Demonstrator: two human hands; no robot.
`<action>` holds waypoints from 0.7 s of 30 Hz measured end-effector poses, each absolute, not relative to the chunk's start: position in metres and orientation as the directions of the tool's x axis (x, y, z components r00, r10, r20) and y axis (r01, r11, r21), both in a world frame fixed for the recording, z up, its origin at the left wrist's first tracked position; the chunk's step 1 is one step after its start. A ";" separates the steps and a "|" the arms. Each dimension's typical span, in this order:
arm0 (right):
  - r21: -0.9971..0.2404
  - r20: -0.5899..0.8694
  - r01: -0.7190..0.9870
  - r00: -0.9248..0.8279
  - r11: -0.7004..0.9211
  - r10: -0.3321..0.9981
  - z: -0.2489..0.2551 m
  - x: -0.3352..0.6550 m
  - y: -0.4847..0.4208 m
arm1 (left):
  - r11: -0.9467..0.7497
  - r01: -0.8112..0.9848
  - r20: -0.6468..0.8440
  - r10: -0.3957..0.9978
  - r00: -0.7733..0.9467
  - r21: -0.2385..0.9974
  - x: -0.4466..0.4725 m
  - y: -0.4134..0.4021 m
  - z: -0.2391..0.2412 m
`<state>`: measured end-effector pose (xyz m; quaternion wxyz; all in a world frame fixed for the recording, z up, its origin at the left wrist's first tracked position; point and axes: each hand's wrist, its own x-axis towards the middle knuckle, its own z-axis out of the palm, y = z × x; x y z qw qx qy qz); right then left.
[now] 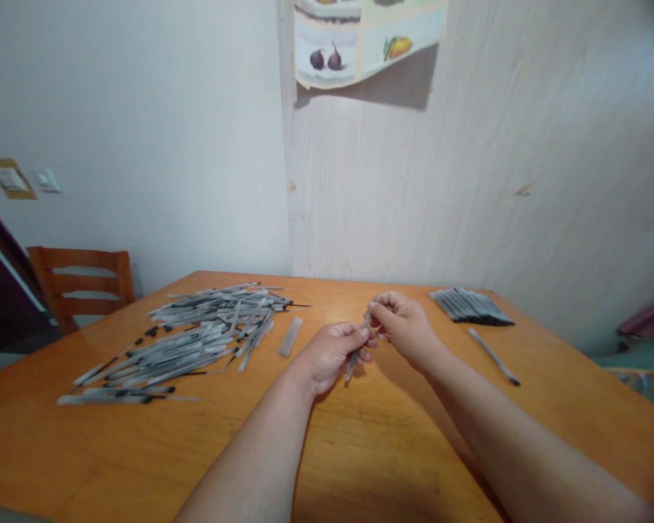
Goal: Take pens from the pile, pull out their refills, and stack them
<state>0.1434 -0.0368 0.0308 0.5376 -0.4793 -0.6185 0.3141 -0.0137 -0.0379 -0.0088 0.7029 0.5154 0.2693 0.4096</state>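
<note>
In front of me, over the middle of the wooden table (332, 457), my left hand (330, 356) is closed round a slim greyish pen (352, 367). It is tilted, its lower end pointing towards me. My right hand (406, 327) pinches at the upper end of the same pen, thumb and fingertips pressed together. The fingers partly hide that end, so its details cannot be made out. To the left lies a loose heap of translucent pen parts (168, 356) with black ends. A single pen (493, 356) with a black end lies to the right.
Several clear tubes (291, 337) lie side by side left of my hands. At the back right is a neat row of black-ended pens (471, 306). Small black caps (151, 331) lie by the left heap. A chair (81, 280) stands beyond the left edge; a wall is behind.
</note>
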 end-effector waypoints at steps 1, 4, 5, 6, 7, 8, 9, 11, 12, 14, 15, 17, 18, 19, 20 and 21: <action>-0.901 0.368 0.257 0.031 0.349 0.929 0.030 0.144 -0.036 | 0.135 -0.299 0.041 0.855 0.517 0.945 -0.014 -0.038 -0.009; -0.892 0.373 0.279 0.013 0.355 0.928 0.027 0.145 -0.035 | 0.135 -0.304 0.042 0.858 0.512 0.943 -0.013 -0.038 -0.010; -0.887 0.375 0.296 0.012 0.355 0.927 0.026 0.145 -0.035 | 0.133 -0.307 0.046 0.858 0.512 0.942 -0.013 -0.038 -0.010; -0.881 0.376 0.314 0.012 0.354 0.926 0.025 0.145 -0.035 | 0.131 -0.311 0.050 0.857 0.514 0.941 -0.013 -0.038 -0.010; -0.875 0.379 0.332 0.015 0.353 0.925 0.025 0.145 -0.035 | 0.128 -0.315 0.056 0.855 0.515 0.941 -0.013 -0.038 -0.011; -0.869 0.383 0.347 0.017 0.354 0.924 0.024 0.146 -0.034 | 0.126 -0.317 0.060 0.853 0.518 0.940 -0.013 -0.037 -0.011; -0.863 0.388 0.359 0.018 0.356 0.922 0.024 0.146 -0.034 | 0.124 -0.319 0.063 0.853 0.518 0.940 -0.013 -0.037 -0.011; -0.848 0.402 0.381 0.013 0.368 0.915 0.024 0.146 -0.035 | 0.120 -0.320 0.066 0.855 0.514 0.940 -0.013 -0.037 -0.011; -0.837 0.415 0.397 0.010 0.377 0.910 0.024 0.146 -0.035 | 0.119 -0.320 0.066 0.857 0.512 0.940 -0.013 -0.037 -0.011; -0.801 0.448 0.449 0.012 0.396 0.894 0.025 0.146 -0.036 | 0.116 -0.322 0.068 0.858 0.509 0.940 -0.014 -0.037 -0.010; -0.781 0.465 0.477 0.015 0.403 0.885 0.025 0.145 -0.037 | 0.115 -0.323 0.070 0.858 0.508 0.939 -0.014 -0.037 -0.010; -0.753 0.487 0.515 0.019 0.409 0.873 0.025 0.145 -0.038 | 0.116 -0.323 0.068 0.859 0.507 0.939 -0.014 -0.036 -0.010; -0.749 0.491 0.518 0.017 0.412 0.871 0.025 0.145 -0.038 | 0.117 -0.324 0.067 0.861 0.504 0.939 -0.014 -0.036 -0.010; -0.751 0.493 0.513 0.016 0.416 0.870 0.024 0.145 -0.038 | 0.118 -0.323 0.064 0.863 0.502 0.939 -0.014 -0.036 -0.009; -0.756 0.492 0.502 0.015 0.419 0.870 0.024 0.145 -0.038 | 0.120 -0.323 0.061 0.864 0.499 0.939 -0.014 -0.037 -0.009; -0.763 0.492 0.489 0.017 0.422 0.870 0.024 0.145 -0.038 | 0.121 -0.322 0.059 0.865 0.498 0.939 -0.014 -0.037 -0.009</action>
